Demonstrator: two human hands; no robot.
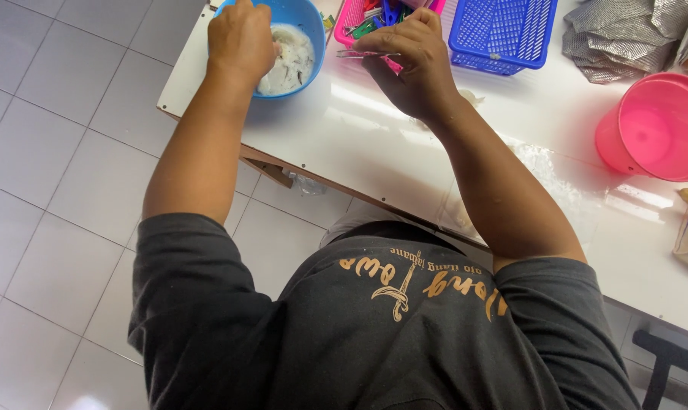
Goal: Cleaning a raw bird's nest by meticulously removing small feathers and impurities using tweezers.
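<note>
Blue bowl (307, 30); cloudy white contents

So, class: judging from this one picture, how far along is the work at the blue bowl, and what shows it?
Done: little can be confirmed; no finished pieces show on the white table. In hand: the left hand is inside the blue bowl among pale wet contents, while the right hand pinches thin tweezers beside it. Left: the bowl holds plenty of material. The pink bucket looks empty.

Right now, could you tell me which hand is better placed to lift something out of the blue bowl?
Left. The left hand is already in the blue bowl; the right hand holds tweezers beside it.
</note>
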